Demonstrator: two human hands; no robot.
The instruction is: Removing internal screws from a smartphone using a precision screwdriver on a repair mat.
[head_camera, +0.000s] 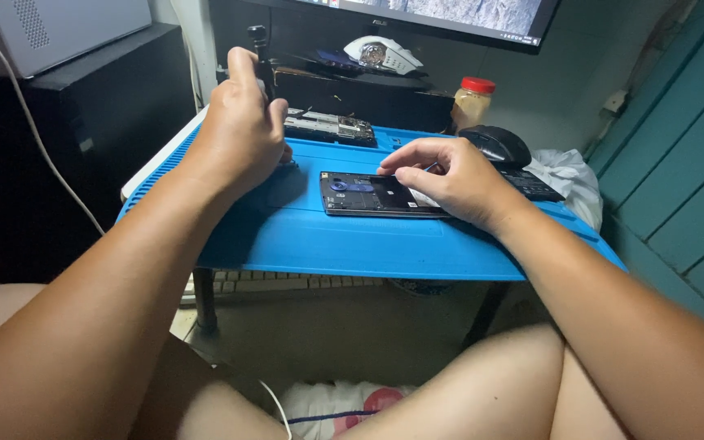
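An opened phone (364, 195) lies flat with its back cover off, showing dark inner parts, in the middle of a blue work mat (352, 244). My right hand (450, 179) rests on the phone's right end, fingers curled and pinching something thin I cannot make out. My left hand (242, 130) is raised over the mat's left side, closed around a black upright handle (258, 49) whose lower part is hidden by the hand. A removed circuit board piece (332, 126) lies at the mat's far edge.
A black computer mouse (497, 144), a red-lidded jar (471, 102), a white cloth (568, 175) and a dark flat device (531, 183) sit at the right rear. A monitor (450, 16) stands behind. A keyboard (270, 281) lies under the mat's front edge.
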